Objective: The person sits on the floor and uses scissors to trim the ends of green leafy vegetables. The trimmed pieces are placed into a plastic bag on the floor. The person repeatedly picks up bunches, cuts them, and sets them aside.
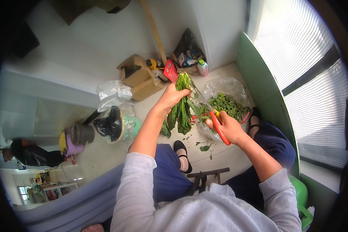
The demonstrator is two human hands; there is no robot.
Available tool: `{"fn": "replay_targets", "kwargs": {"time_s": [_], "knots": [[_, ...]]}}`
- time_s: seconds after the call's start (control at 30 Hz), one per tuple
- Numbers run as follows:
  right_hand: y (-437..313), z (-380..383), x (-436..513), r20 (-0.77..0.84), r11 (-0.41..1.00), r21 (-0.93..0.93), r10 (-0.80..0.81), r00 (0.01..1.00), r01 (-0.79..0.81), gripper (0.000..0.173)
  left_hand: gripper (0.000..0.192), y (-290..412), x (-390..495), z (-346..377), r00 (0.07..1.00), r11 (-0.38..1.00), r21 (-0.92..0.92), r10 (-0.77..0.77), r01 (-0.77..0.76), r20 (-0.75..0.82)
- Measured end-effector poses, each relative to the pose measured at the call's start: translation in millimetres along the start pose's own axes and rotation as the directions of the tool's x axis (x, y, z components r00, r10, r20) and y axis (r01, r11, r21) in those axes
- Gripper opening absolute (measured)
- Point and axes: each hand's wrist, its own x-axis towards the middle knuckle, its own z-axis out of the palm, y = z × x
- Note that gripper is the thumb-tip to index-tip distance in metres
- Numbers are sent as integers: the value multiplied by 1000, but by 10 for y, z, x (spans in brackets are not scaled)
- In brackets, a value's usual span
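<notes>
My left hand [172,97] grips a bunch of leafy greens [183,113], cut stems upward and leaves hanging down. In my right hand [227,127] is a pair of scissors [216,124] with red and yellow handles. Its blades point up and left, with the tips beside the stems near my left thumb; whether they touch the stems I cannot tell. Below and behind the scissors, a clear plastic bag [224,84] lies open on the floor with a heap of cut greens [227,104] in it. Loose leaves [205,148] are scattered on the tiles between my feet.
Against the wall stand cardboard boxes [146,90], a red dustpan [170,71] and a bottle with a green cap [203,68]. A bin lined with black plastic [111,124] is at left. The green board [266,87] borders the right. Farther left, a person [32,152] is visible.
</notes>
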Motion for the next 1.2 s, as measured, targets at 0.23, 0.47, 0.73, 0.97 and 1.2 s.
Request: {"fn": "replay_targets", "kwargs": {"time_s": [0.23, 0.47, 0.73, 0.97, 1.2], "knots": [[12, -33, 32, -121, 998, -60, -10, 993, 3, 69, 26, 40, -11, 7, 999, 1000, -17, -19, 19, 45], [-5, -81, 16, -249, 968, -249, -108, 962, 44, 68, 27, -15, 27, -5, 1000, 1000, 24, -13, 13, -2], [-30, -152, 22, -327, 973, -221, -137, 935, 65, 65, 21, -28, 35, -24, 999, 999, 51, 9, -7, -37], [3, -131, 201, -339, 942, 316, 4, 941, 109, 42, 25, 59, -38, 65, 999, 995, 80, -52, 51, 7], [-205, -262, 362, -376, 670, 674, -51, 925, 311, 30, 27, 131, -278, 551, 971, 989, 89, -130, 114, 200]]}}
